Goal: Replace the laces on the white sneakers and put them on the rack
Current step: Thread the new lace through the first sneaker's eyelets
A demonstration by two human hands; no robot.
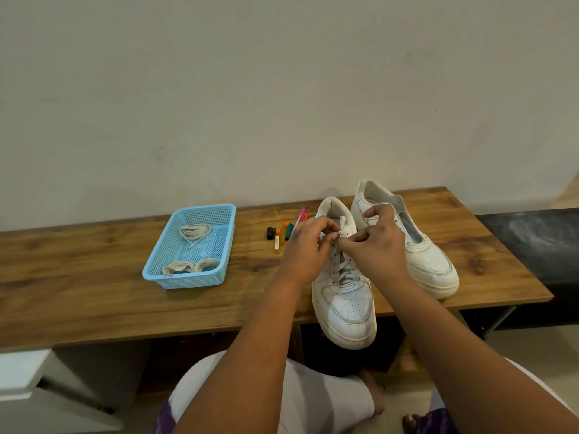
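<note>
A person's lap sits nearest, and beyond it a long wood-grain tabletop (94, 296) runs to a plain cream wall, with two white leather sneakers on it: the laced sneaker (344, 296) has its toe hanging over the near table edge, and the unlaced sneaker (429, 261) stands just right of it. Over the laced sneaker's tongue, the left hand (305, 245) and the right hand (376, 245) each pinch an end of its pale flat shoelace (341, 228). Left of that sneaker lie several small coloured marker pens (282, 234), then bare wood, then one light blue plastic mesh basket (191, 245) holding three bundled pale laces (194, 233).
</note>
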